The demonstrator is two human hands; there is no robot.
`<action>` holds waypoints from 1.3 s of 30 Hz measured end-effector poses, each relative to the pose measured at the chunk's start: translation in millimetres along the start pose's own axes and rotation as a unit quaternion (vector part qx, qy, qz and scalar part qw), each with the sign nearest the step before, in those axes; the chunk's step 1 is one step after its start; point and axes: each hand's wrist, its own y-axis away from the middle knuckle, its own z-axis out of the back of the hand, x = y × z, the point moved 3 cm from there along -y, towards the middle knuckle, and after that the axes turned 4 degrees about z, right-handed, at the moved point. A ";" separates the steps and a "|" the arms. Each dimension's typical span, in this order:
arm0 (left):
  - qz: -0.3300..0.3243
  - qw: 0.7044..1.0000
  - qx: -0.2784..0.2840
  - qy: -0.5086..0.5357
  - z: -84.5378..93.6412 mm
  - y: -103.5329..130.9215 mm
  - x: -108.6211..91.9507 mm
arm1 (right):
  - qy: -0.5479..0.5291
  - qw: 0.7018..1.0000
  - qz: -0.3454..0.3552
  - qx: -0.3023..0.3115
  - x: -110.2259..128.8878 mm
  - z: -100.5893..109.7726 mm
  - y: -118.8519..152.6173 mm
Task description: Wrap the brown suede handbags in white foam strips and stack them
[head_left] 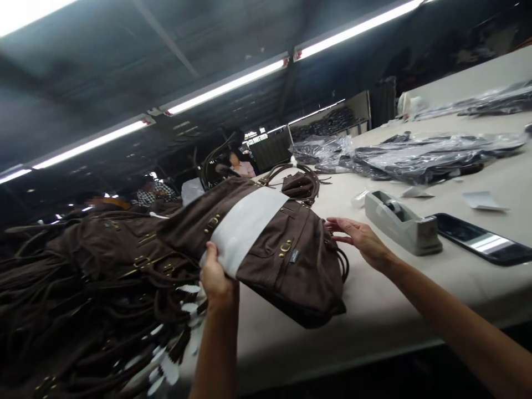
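Observation:
A dark brown fabric bag (286, 238) with brass-coloured buckles is held tilted above the table's front edge. Around its middle runs a white paper band (249, 224). My left hand (216, 274) grips the near side of the bag at the band, thumb on top and the other fingers hidden beneath. On the right, my right hand (361, 238) is beside the bag's end, its fingers stretched out and apart near the dark looped handles (343, 263). Whether those fingertips touch the bag I cannot tell.
A large pile of brown bags (103, 249) with white tags lies at left. A grey tape dispenser (401, 224) and a phone (484, 235) rest on the white table (386, 310). Plastic-wrapped dark goods (419, 155) lie behind. A person (241, 165) is in the background.

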 end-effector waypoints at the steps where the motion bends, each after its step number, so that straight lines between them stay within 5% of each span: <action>1: 0.050 0.998 -0.017 0.015 5.5 13.4 24.3 | 0.012 1.000 -0.016 0.005 -1.8 2.6 0.0; 4: 0.203 0.976 -0.063 0.044 20.8 57.4 84.4 | 0.055 0.996 -0.066 -0.004 -11.1 15.0 2.4; 6: 0.281 0.955 -0.082 0.051 29.8 83.5 105.0 | 0.082 0.993 -0.077 -0.019 -17.0 25.2 6.1; 14: 0.377 0.912 -0.052 0.152 30.0 153.2 90.0 | 0.285 0.954 -0.063 -0.075 -21.3 63.1 14.5; 17: 0.464 0.874 0.049 0.136 35.2 176.1 91.2 | 0.418 0.902 -0.097 -0.042 -10.5 70.9 6.7; 20: 0.591 0.760 0.270 0.018 48.4 195.8 83.1 | 0.505 0.850 -0.150 0.036 1.1 64.9 -1.2; 22: 0.541 0.741 0.393 -0.060 53.2 194.7 65.5 | 0.561 0.805 -0.173 0.086 5.0 53.7 -5.5; 25: 0.234 0.856 0.417 -0.194 40.0 166.6 35.5 | 0.614 0.764 -0.168 0.107 4.6 36.4 -13.4; 27: -0.030 0.885 0.364 -0.289 21.6 146.4 25.1 | 0.530 0.820 -0.203 0.071 1.5 31.6 -17.6; 29: -0.202 0.850 0.342 -0.345 2.9 133.9 34.0 | 0.327 0.902 -0.280 0.018 -2.3 31.2 -17.3; 31: -0.232 0.809 0.391 -0.373 -10.4 127.5 59.5 | 0.130 0.935 -0.331 -0.007 -4.8 29.6 -12.0; 34: -0.181 0.773 0.465 -0.391 -14.6 126.9 95.4 | 0.032 0.937 -0.347 0.020 -13.6 25.7 3.6; 39: -0.160 0.800 0.442 -0.373 -20.5 128.8 92.4 | 0.058 0.951 -0.302 -0.019 -51.1 26.0 22.9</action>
